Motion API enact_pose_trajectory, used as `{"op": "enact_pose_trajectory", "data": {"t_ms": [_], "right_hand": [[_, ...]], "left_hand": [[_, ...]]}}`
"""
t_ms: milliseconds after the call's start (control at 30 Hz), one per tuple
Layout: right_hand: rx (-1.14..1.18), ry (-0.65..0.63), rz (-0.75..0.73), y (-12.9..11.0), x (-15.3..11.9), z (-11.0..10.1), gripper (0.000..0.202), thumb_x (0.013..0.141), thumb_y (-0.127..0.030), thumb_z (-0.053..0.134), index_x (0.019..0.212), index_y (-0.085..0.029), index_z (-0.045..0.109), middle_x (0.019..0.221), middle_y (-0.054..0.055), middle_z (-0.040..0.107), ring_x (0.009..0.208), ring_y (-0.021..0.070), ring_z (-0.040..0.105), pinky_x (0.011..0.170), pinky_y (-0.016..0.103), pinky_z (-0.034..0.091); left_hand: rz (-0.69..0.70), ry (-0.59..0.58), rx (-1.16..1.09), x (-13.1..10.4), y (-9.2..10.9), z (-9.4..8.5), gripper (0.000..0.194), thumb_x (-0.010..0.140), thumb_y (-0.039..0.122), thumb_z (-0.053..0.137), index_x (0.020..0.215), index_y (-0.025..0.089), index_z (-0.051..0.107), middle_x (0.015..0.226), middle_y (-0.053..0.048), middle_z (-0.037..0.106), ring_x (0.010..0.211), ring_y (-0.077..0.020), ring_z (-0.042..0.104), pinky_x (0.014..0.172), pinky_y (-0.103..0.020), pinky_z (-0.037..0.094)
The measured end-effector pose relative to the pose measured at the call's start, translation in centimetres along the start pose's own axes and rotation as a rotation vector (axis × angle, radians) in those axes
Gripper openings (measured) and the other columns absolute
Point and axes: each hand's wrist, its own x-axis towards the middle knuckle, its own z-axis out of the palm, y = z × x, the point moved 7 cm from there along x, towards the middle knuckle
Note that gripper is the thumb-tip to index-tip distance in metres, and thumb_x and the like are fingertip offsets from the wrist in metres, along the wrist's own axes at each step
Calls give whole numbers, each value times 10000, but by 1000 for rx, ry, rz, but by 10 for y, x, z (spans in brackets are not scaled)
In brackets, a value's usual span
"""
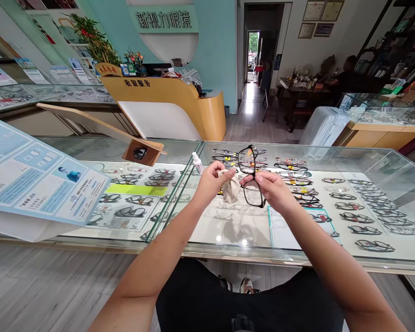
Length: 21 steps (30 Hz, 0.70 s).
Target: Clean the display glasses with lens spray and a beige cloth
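A blue-and-white placard (43,177) sits at nine o'clock, a yellow-fronted desk (209,115) at eleven, and four framed sheets (313,10) hang at one o'clock

A person in plain black clothing (249,302), a small, blurred grayish patch (242,323) at its lower front, is seen from above, with the left hand (210,182), right hand (275,189) and both slender forearms bare. Below, shoes peek out, one (246,285) in brown with a pale, rounded toe, the other (225,282) mostly hidden, showing dark material and a light edge.
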Motion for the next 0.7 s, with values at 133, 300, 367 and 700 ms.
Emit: {"op": "enact_pose_trajectory", "data": {"t_ms": [133,300,367,700], "right_hand": [[26,-57,6,1,-1,8,399,921,-646,841,952,-254,910,1013,73,878,1023,279,797,1098,436,557],[-36,-114,8,14,-2,13,412,967,-634,800,1017,-242,912,1036,83,881,1053,283,787,1105,438,537],[-71,-126,-6,18,-2,13,382,1003,-599,772,1050,-247,912,1057,76,883,1079,275,783,1112,426,529],[-176,-216,-18,7,-7,26,390,1011,-613,748,943,-254,884,1074,85,889,1090,297,806,1078,459,575]], "left_hand": [[-17,21,30,-4,3,1,591,723,628,925,797,236,489,624,76,457,558,-102,345,534,-240,238],[61,83,89,-6,10,1,541,724,551,926,754,232,490,636,71,446,577,-108,352,542,-245,257],[81,78,103,-7,10,3,534,710,531,942,738,230,502,648,60,468,593,-118,381,549,-249,272],[62,145,51,-4,-5,-5,486,775,432,933,755,224,495,705,53,465,664,-130,400,620,-262,313]]}}
